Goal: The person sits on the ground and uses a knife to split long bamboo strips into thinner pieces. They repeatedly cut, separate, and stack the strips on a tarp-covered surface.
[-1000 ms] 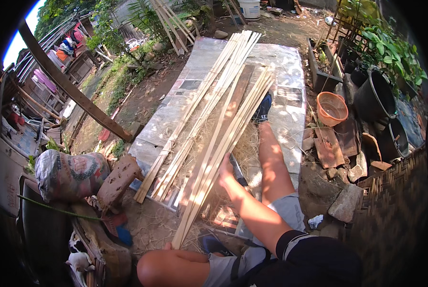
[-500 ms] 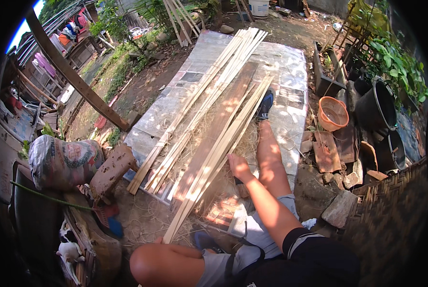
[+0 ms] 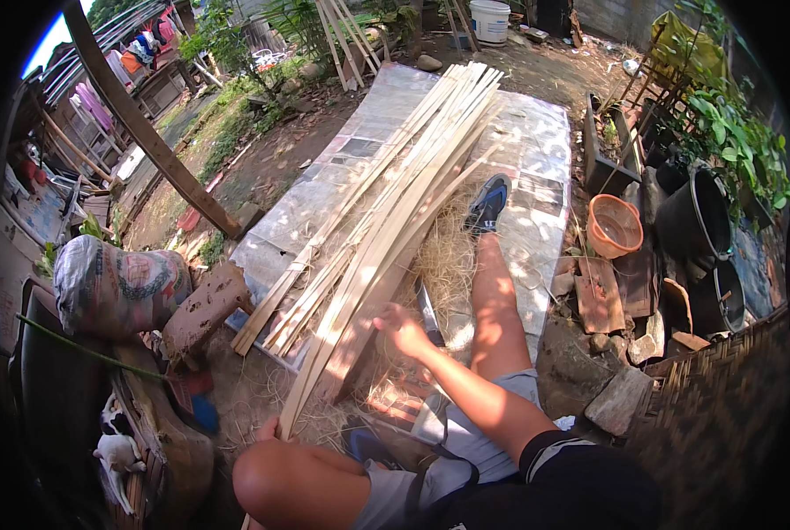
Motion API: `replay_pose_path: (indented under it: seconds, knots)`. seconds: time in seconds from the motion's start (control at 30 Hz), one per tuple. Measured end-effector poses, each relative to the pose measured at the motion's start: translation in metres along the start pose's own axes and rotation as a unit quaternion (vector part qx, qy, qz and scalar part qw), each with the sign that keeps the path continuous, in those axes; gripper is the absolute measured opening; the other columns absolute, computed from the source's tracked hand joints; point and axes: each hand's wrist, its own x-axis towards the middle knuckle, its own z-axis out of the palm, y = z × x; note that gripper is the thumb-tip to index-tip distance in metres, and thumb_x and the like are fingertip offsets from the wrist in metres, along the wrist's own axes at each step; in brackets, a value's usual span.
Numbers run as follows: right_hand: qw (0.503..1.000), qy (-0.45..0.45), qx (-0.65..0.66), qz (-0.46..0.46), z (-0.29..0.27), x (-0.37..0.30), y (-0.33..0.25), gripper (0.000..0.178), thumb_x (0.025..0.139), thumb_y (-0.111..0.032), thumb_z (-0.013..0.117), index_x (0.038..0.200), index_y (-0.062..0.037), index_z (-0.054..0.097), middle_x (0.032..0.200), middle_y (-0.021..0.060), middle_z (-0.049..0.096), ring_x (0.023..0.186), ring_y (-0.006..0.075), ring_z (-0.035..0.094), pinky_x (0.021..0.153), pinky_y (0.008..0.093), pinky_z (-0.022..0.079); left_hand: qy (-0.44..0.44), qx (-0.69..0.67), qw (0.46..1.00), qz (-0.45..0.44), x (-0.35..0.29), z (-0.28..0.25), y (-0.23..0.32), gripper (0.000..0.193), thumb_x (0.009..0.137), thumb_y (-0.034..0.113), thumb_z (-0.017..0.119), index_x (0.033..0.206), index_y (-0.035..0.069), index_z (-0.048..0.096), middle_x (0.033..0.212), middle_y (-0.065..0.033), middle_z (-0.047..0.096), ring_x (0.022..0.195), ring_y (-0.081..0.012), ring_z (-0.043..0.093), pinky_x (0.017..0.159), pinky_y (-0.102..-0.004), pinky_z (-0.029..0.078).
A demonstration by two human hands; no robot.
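A bundle of long, pale bamboo strips (image 3: 333, 322) runs from beside my bent knee up over a wooden plank (image 3: 349, 378). My left hand (image 3: 269, 430), partly hidden by the knee, is closed on the bundle's near end. To the right of the strips, over the plank, my right hand (image 3: 401, 329) has its fingers curled in; whether anything thin is between them I cannot make out. Just beyond it lies a knife (image 3: 427, 307) with a broad grey blade. More strips (image 3: 299, 276) lie to the left on the pale sheet (image 3: 540, 216).
Fine shavings (image 3: 443, 256) lie between the plank and my outstretched leg. An orange basin (image 3: 615, 225) and black buckets (image 3: 695, 215) stand at right, near stones (image 3: 620, 393). Left are a stuffed sack (image 3: 121, 284), a wooden post (image 3: 152, 132) and a black-and-white cat (image 3: 119, 455).
The bundle has shifted left, its far end now over the other strips. My right hand has moved left and slightly nearer me. The knife and shavings now show more fully.
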Motion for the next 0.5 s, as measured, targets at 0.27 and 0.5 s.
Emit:
replay_pose_path:
  seconds: [0.27, 0.5]
  knots:
    - [0.809, -0.089, 0.577, 0.075, 0.134, -0.013, -0.081, 0.051, 0.101, -0.027, 0.063, 0.146, -0.0099, 0.043, 0.086, 0.0023, 0.058, 0.081, 0.0168, 0.061, 0.090, 0.0427, 0.056, 0.006, -0.108, 0.983, 0.151, 0.021, -0.012, 0.070, 0.069, 0.076, 0.024, 0.087, 0.137, 0.005, 0.060, 0.116, -0.0205, 0.072, 0.097, -0.0319, 0.072, 0.087, -0.0389, 0.056]
    - [0.750, 0.045, 0.656, 0.070, 0.040, 0.066, -0.026, 0.023, 0.097, -0.015, 0.055, 0.120, -0.0129, 0.057, 0.065, -0.0054, 0.041, 0.057, 0.0101, 0.046, 0.064, 0.0412, 0.053, 0.169, 0.054, 0.982, 0.070, -0.081, -0.050, 0.012, 0.071, 0.074, 0.026, 0.087, 0.137, 0.006, 0.060, 0.114, -0.0202, 0.071, 0.098, -0.0374, 0.071, 0.088, -0.0414, 0.056]
